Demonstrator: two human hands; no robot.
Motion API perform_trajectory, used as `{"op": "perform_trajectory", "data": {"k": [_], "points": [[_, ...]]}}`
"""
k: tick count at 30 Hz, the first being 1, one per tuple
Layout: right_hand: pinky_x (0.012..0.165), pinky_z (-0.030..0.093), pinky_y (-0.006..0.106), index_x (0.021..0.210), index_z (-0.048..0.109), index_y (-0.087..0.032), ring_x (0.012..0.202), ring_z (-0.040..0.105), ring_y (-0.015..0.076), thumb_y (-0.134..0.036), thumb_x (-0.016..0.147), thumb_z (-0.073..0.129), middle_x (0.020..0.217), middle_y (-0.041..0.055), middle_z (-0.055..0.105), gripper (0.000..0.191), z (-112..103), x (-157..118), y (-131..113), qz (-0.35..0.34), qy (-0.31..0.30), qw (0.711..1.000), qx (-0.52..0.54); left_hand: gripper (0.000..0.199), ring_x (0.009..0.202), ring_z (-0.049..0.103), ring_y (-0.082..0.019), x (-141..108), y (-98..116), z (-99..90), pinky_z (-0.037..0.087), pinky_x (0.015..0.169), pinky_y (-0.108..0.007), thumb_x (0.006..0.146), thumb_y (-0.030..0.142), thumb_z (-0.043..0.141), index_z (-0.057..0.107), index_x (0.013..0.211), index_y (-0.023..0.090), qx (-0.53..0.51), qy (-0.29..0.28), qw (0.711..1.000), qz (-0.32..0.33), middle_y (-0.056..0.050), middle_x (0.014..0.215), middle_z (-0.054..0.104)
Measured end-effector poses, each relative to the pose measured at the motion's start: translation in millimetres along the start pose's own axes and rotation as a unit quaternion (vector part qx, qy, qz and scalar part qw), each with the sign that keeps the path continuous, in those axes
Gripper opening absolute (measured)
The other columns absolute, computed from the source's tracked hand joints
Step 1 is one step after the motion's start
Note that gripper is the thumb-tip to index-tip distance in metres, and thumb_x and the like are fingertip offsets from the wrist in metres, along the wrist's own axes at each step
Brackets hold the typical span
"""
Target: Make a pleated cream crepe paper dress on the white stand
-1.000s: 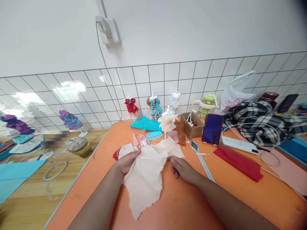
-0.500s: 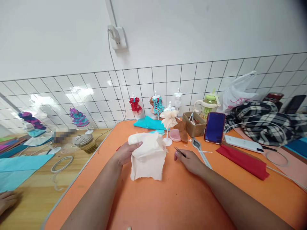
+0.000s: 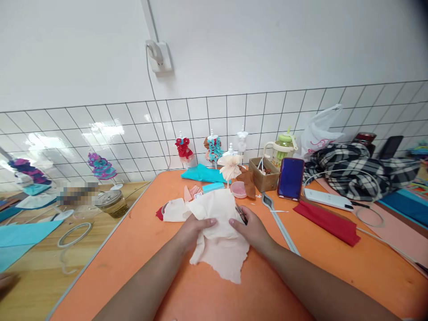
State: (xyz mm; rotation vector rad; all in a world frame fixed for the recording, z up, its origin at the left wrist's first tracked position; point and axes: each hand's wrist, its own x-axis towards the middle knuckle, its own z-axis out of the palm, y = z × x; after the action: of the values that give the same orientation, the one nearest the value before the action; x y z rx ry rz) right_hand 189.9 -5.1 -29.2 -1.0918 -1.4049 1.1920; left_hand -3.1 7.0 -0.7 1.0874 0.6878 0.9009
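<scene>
A cream piece of thin cloth [image 3: 220, 214] with ragged lower edges hangs between both hands over the orange tabletop. My left hand [image 3: 195, 229] is closed on its left side, thumb on top. At the right side, my right hand [image 3: 252, 229] pinches the cloth with its thumb. The same hand also grips a slim dark metal tool [image 3: 241, 215]; its exact kind is too small to tell. Just behind the cloth stands a small white dress form wearing a cream ruffled piece [image 3: 230, 167]. Another cream cloth piece [image 3: 175, 210] lies left of my hands, by a bit of red fabric.
Behind are small dress forms in red [image 3: 184, 149] and turquoise [image 3: 214, 149], turquoise fabric [image 3: 202, 173], a pink dish [image 3: 238, 190] and a wooden box [image 3: 264, 178]. To the right are a phone [image 3: 290, 178], red cloth [image 3: 326, 223] and cables. Another person's hand [image 3: 6, 281] shows far left.
My right hand has moved left to the cloth and taken hold of it, keeping the dark tool. The cloth has shifted right and towards me, uncovering the other cream piece. The view has turned slightly right.
</scene>
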Motion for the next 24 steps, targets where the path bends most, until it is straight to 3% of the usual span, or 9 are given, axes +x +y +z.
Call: {"op": "perform_trajectory", "data": {"k": [3, 5, 8, 10, 14, 18, 22, 24], "points": [[0.074, 0.042, 0.028, 0.093, 0.057, -0.017, 0.084, 0.056, 0.0193, -0.037, 0.074, 0.061, 0.091, 0.0037, 0.063, 0.028, 3, -1, 4, -0.005, -0.030, 0.994, -0.102, 0.053, 0.096, 0.064, -0.030, 5, -9, 6.8, 0.050, 0.082, -0.041, 0.073, 0.037, 0.066, 0.053, 0.117, 0.012, -0.059, 0.008, 0.998, -0.006, -0.016, 0.106, 0.066], [0.068, 0.040, 0.026, 0.086, 0.057, -0.018, 0.076, 0.053, 0.0167, -0.039, 0.076, 0.059, 0.082, 0.0014, 0.060, 0.023, 3, -3, 2, -0.013, -0.066, 0.985, -0.156, 0.050, 0.093, 0.064, -0.028, 7, -10, 8.4, 0.051, 0.079, -0.039, 0.073, 0.034, 0.067, 0.054, 0.115, 0.012, -0.049, 0.054, 0.997, 0.008, -0.015, 0.104, 0.067], [0.062, 0.037, 0.024, 0.081, 0.054, -0.018, 0.069, 0.049, 0.0142, -0.045, 0.085, 0.046, 0.075, -0.0002, 0.056, 0.028, -3, -6, -5, -0.041, -0.077, 0.979, -0.185, 0.048, 0.092, 0.064, -0.027, 7, -4, 4.2, 0.051, 0.076, -0.036, 0.070, 0.028, 0.070, 0.056, 0.113, 0.012, -0.006, 0.128, 0.991, 0.049, -0.014, 0.106, 0.066], [0.062, 0.036, 0.024, 0.080, 0.054, -0.018, 0.068, 0.048, 0.0138, -0.047, 0.091, 0.032, 0.073, -0.0001, 0.054, 0.037, -11, -7, -10, -0.051, -0.090, 0.978, -0.180, 0.049, 0.090, 0.064, -0.026, 6, 1, -2.4, 0.050, 0.076, -0.035, 0.066, 0.026, 0.073, 0.058, 0.110, 0.012, 0.016, 0.146, 0.988, 0.051, -0.014, 0.107, 0.066], [0.062, 0.036, 0.025, 0.079, 0.054, -0.019, 0.065, 0.048, 0.0141, -0.049, 0.093, 0.024, 0.067, -0.0004, 0.052, 0.045, -22, -6, -13, -0.028, -0.140, 0.971, -0.194, 0.042, 0.083, 0.064, -0.025, 3, 5, -9.7, 0.049, 0.072, -0.033, 0.062, 0.023, 0.073, 0.063, 0.101, 0.011, 0.037, 0.140, 0.989, 0.005, -0.012, 0.096, 0.069], [0.059, 0.034, 0.025, 0.081, 0.052, -0.021, 0.062, 0.045, 0.0144, -0.050, 0.093, 0.020, 0.064, -0.0010, 0.048, 0.046, -22, -9, -13, 0.001, -0.116, 0.972, -0.205, 0.046, 0.086, 0.063, -0.026, 1, 2, 1.1, 0.048, 0.073, -0.033, 0.063, 0.025, 0.072, 0.061, 0.106, 0.011, 0.054, 0.098, 0.994, -0.009, -0.012, 0.097, 0.068], [0.059, 0.034, 0.025, 0.081, 0.048, -0.021, 0.065, 0.044, 0.0142, -0.050, 0.092, 0.027, 0.069, -0.0009, 0.049, 0.038, -18, -14, -13, 0.011, -0.125, 0.971, -0.203, 0.033, 0.070, 0.062, -0.020, 2, -6, 10.5, 0.046, 0.063, -0.028, 0.060, 0.017, 0.066, 0.062, 0.093, 0.013, 0.095, 0.170, 0.981, -0.017, -0.005, 0.082, 0.068], [0.057, 0.032, 0.024, 0.081, 0.047, -0.021, 0.062, 0.042, 0.0133, -0.051, 0.091, 0.029, 0.067, -0.0015, 0.048, 0.037, -17, -14, -13, 0.024, -0.128, 0.971, -0.202, 0.022, 0.064, 0.059, -0.017, 3, -8, 11.4, 0.044, 0.060, -0.026, 0.063, 0.019, 0.064, 0.063, 0.085, 0.013, 0.117, 0.166, 0.979, -0.009, -0.003, 0.072, 0.065]]}}
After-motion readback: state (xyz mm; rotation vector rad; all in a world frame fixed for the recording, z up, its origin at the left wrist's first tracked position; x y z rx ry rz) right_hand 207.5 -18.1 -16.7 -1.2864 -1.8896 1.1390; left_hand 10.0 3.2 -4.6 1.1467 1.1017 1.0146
